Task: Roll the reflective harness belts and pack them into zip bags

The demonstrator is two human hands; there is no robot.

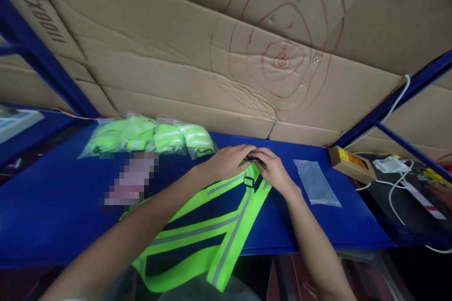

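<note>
A neon green reflective strap vest (212,225) with grey stripes lies across the blue table (52,207) and hangs over its near edge. My left hand (228,161) and my right hand (273,169) meet at the vest's far end, fingers closed on the straps beside a small black buckle (249,181). Both hands pinch the strap ends close together. The exact part under the fingertips is hidden.
Several bagged, folded green vests (148,137) lie at the back left. An empty clear plastic bag (316,182) lies right of my hands. A small cardboard box (351,163), white cables and a device sit at the far right. Cardboard sheets form the back wall.
</note>
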